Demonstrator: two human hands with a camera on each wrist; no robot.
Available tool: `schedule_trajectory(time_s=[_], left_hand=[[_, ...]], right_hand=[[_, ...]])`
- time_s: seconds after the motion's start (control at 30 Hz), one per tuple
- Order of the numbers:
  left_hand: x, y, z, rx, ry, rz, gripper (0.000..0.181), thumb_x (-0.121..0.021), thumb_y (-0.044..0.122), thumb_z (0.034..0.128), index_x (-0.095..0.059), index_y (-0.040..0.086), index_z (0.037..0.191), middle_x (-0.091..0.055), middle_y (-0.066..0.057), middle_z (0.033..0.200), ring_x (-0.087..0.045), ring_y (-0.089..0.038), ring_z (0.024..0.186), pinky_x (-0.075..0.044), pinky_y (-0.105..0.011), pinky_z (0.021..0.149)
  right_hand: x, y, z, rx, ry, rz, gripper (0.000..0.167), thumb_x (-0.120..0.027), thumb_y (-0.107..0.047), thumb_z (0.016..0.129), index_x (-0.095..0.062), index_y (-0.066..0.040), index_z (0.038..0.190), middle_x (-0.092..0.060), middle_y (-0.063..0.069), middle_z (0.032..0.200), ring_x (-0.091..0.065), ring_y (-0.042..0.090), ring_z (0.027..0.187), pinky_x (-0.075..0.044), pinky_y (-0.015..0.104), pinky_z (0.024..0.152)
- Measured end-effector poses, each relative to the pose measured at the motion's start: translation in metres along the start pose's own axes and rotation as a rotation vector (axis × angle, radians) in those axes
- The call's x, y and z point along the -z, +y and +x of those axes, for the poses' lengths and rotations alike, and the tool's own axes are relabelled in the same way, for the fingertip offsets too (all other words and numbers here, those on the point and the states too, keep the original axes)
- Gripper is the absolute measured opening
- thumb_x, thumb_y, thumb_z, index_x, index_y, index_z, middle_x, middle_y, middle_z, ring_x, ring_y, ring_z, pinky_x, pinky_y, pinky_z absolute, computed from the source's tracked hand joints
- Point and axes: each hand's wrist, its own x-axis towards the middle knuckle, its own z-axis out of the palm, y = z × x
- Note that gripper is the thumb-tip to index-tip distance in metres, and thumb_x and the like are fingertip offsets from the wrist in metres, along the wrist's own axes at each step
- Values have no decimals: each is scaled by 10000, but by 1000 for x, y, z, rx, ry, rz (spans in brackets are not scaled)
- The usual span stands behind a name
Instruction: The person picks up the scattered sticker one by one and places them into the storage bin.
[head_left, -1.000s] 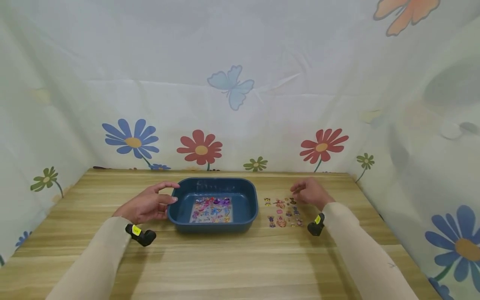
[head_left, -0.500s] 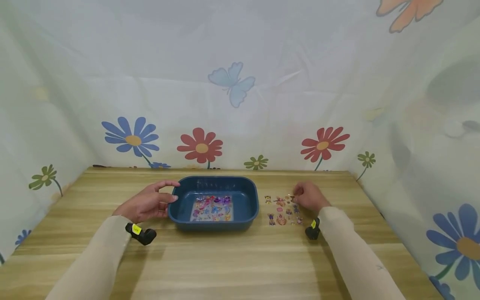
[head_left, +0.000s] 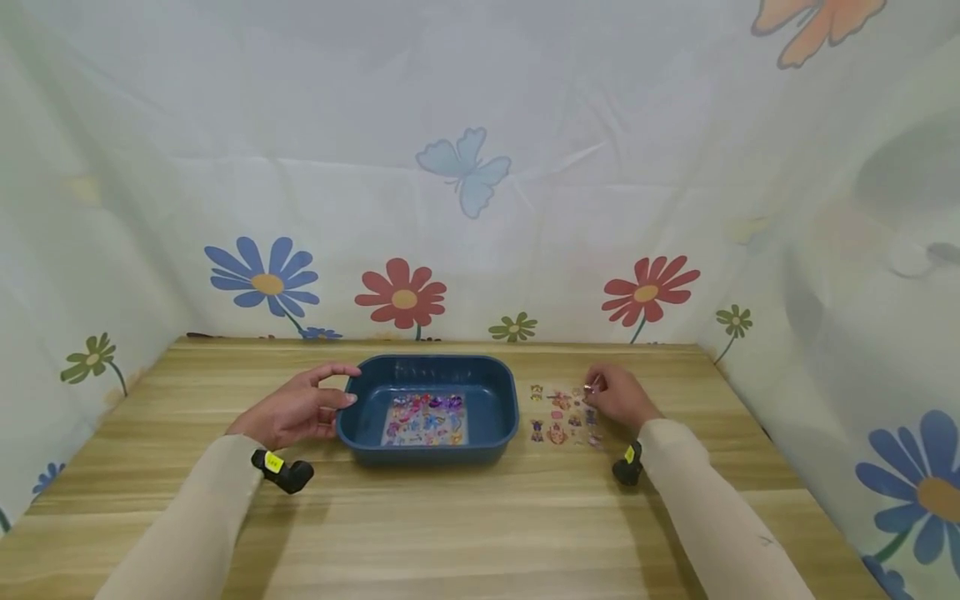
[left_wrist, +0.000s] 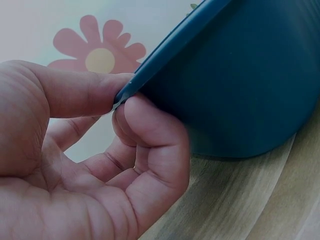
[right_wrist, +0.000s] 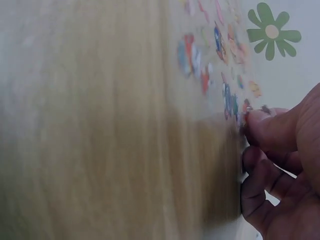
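Note:
A dark blue plastic basin (head_left: pixel 431 455) stands on the table, left of the middle. My left hand (head_left: pixel 296 408) pinches its left rim between thumb and curled fingers, as the left wrist view shows closely. Inside the basin lies a clear sticker sheet (head_left: pixel 425 419) with purple, pink and blue pictures. To the right of the basin is a second clear sticker sheet (head_left: pixel 557 415) with small coloured figures. My right hand (head_left: pixel 621 393) pinches that sheet's far right corner between thumb and fingers. The right wrist view is blurred, with the sheet's figures (right_wrist: pixel 230 97) beside the thumb.
The wood-grain table (head_left: pixel 450 533) reaches back to a white curtain (head_left: pixel 315 200) printed with flowers and a butterfly. The curtain also closes in both sides. A black wrist camera (head_left: pixel 283 472) sits on the left sleeve, another camera (head_left: pixel 628 464) on the right.
My right hand has come down onto the corner of the right-hand sticker sheet and pinched it. The sheet has shifted slightly and its corner looks raised. My left hand has stayed on the basin rim.

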Motion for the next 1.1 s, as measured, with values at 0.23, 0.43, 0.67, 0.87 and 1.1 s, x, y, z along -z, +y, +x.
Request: schedule_trajectory(time_s=[0.23,0.43,0.67,0.87,1.1], left_hand=[[0,0,-1,-1,-2,-9,657,-686,169,1010,-354,186,1576,-602,-122,1129,-632,-209,791,-605,-322,759],[1,0,-1,-1,-6,-14,654,-686,170,1010,-353,184,1574,-601,-113,1128,-634,-210,794,-601,-319,758],[2,-1,0,-3,-14,-17,657,-687,169,1010,-350,179,1575,-604,-109,1127,-638,-207,801,-600,-313,757],[1,-1,1,-4,-22,-20,665,-686,163,1010,-340,175,1578,-606,-105,1118,-645,-209,799,-603,-315,760],[1,-1,1,-5,-12,-10,654,-690,172,1009,-355,182,1570,-613,-101,1097,-639,-197,778,-603,-314,754]], right_hand=[[3,8,2,45,20,26,172,-623,-34,959,-693,-61,1114,-699,137,1005,-621,250,893,-535,416,819],[4,18,2,49,72,62,227,-617,-27,977,-744,-61,1161,-751,148,1138,-678,297,1032,-566,490,926],[6,20,-2,2,48,171,256,-630,-2,968,-747,-26,1194,-756,185,1191,-704,315,1086,-579,462,963],[9,22,-4,-45,14,214,231,-646,-29,985,-753,-20,1189,-758,185,1186,-694,242,1012,-571,287,835],[15,22,-2,-103,-42,304,252,-627,-57,1007,-735,-22,1232,-757,174,1199,-694,193,951,-587,272,807]])
